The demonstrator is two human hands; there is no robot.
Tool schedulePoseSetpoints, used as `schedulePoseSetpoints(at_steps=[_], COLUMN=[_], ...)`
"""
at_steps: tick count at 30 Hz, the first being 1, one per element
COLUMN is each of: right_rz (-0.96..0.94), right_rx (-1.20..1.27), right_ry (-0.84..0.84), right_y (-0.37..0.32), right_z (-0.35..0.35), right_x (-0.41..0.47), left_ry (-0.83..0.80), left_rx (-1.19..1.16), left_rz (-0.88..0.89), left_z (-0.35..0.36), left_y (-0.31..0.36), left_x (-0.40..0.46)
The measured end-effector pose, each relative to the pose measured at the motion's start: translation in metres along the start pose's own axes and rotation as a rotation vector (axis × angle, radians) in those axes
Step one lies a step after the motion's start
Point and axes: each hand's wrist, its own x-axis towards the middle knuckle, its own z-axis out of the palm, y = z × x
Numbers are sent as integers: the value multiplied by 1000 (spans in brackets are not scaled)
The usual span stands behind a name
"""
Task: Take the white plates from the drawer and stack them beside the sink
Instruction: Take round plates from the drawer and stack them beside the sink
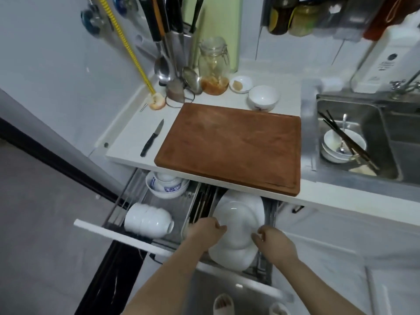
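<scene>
Now both hands (208,230) grip white plates (241,221) in drawer (113,233), bowls (147,220) alongside

White plates (238,221): far edge hidden under the bench (127,142) lip; near rims covered by both hands, so the count cannot be read. Left hand (205,231) and right hand (272,242): fingertips curl behind the plate rims, out of sight. Both forearms cut off by the bottom edge. Blue-patterned bowls (167,184): rear part hidden under the bench. Drawer (109,233): back half concealed beneath the bench. Bottles (295,14) on the upper shelf blurred and cut by the top edge; labels unreadable. Sink (386,123) cut off at the right edge. Slippers (223,303) cropped at the bottom.
</scene>
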Motion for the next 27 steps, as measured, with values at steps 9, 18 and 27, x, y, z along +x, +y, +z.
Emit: schedulePoseSetpoints(at_steps=[9, 18, 27], right_rz=[199, 349, 391], right_rx=[56, 181, 168], right_ry=[-85, -67, 10], right_y=[15, 37, 47], right_z=[59, 107, 126], right_x=[73, 129, 150], left_ry=[-76, -47, -40], left_rx=[-15, 10, 16], left_rz=[-94, -215, -192], left_z=[46, 76, 85], left_y=[-21, -37, -41], left_x=[86, 160, 186])
